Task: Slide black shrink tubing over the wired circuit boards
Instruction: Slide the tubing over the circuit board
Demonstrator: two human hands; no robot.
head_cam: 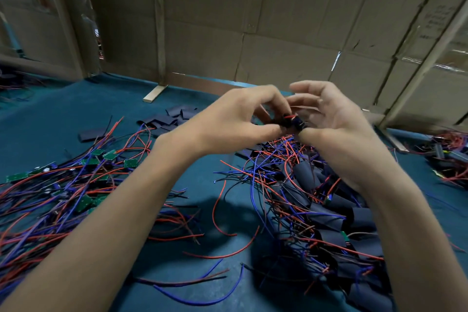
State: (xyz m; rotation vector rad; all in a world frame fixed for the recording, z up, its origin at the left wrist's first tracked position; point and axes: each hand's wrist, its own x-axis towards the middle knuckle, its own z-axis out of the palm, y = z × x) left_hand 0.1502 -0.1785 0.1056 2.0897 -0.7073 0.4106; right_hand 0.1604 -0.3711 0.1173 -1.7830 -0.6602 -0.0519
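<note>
Two bare hands meet above the middle of the teal table mat point(63, 119), both lifted clear of the surface. Between them sits a small black piece of shrink tubing point(295, 123) with a red wire point(288, 116) crossing its top; whether a board is already inside it cannot be told. The left hand point(235, 119) pinches the piece from the left with curled fingers and thumb, and the right hand point(329, 119) grips its right end between thumb and lower fingers, its upper fingers loosely spread above. Left of the forearms lies a loose heap of green circuit boards point(97, 153) trailing red, blue and black wires, spreading to the picture's left edge. To the right, under and past the right forearm, a denser heap of sleeved boards point(354, 220) in black tubing runs down to the bottom edge, wires tangled through it. Behind the left hand a small pile of flat cut tubing pieces point(174, 115) rests on the mat, with one single piece point(92, 134) lying apart to its left. Bare mat shows between the two forearms and along the far left, up to the cardboard wall point(253, 20) that closes the back. A wooden strip point(155, 94) stands at the wall's foot. Another wire tangle point(450, 157) sits at the right edge.
</note>
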